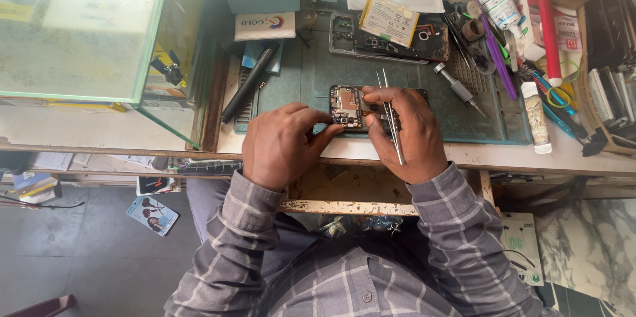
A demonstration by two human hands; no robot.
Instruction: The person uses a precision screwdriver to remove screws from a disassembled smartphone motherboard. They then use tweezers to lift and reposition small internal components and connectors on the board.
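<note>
**Both hands down on an opened phone**

The phone (351, 106) lay face down on the green mat (311, 78), back cover off, so its copper-toned board and black camera block faced up where the person could get at them. The left hand (281, 141) pressed in from the near edge, fingertips pinched narrow on the phone's lower corner, seemingly to stop it sliding on the mat. The right hand (404, 128) arched over the other half, its grip closed on slim steel tweezers (391, 118), which ran along the fingers with the fine tips pointing away, past the knuckles. Whether the thumb also touched the board, I could not tell.

Further back a second phone (387, 42) sat gutted, a flat yellow-edged battery (389, 20) resting across it. A small metal screwdriver (457, 86) lay slantwise just right of the hands, within easy reach. A matte black bar (248, 84) leaned along the mat's left edge. Tubes, pens and a white bottle (535, 117) crowded the tabletop's (99, 128) right side.
</note>
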